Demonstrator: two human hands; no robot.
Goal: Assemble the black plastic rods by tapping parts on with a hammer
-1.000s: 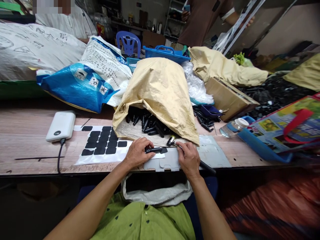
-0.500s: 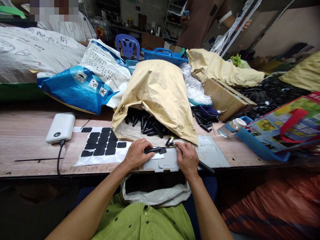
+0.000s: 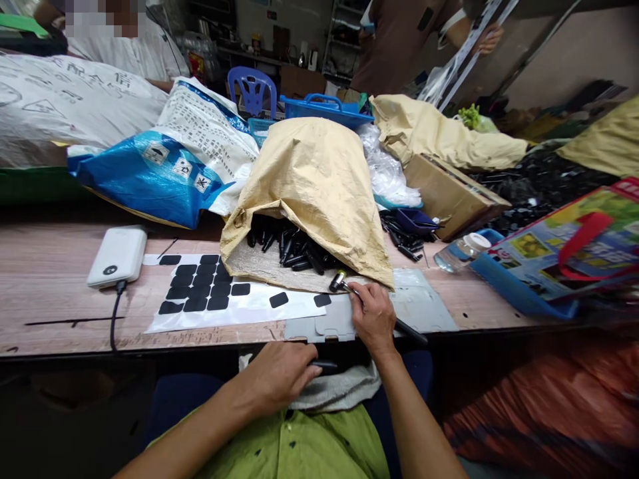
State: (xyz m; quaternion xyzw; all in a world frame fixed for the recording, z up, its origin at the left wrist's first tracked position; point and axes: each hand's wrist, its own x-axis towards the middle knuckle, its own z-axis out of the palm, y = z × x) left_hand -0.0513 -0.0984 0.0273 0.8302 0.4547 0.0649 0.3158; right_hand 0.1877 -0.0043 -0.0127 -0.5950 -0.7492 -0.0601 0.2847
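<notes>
My left hand [image 3: 279, 376] is just below the table's front edge, over the opening of a white woven sack [image 3: 339, 392] on my lap. Its fingers are closed on a slim black tube-shaped piece [image 3: 325, 364]. My right hand [image 3: 373, 316] rests at the front of the table, closed around a small hammer [image 3: 338, 281] whose head points up and left. Beneath that hand lies a grey flat board [image 3: 424, 306]. Just behind the hammer, several similar black pieces [image 3: 299, 249] spill from the mouth of a yellow woven sack [image 3: 319, 166].
A sheet with black rounded patches [image 3: 200, 283] lies left of the board, beside a white power bank [image 3: 118, 256] with a cable. To the right stand a clear bottle [image 3: 462, 253] and a blue tray [image 3: 524, 293] holding a colourful bag. Two people are across the table.
My left hand has moved from the board down and toward me, below the table edge, carrying the black piece. My right hand stays almost in place with the hammer.
</notes>
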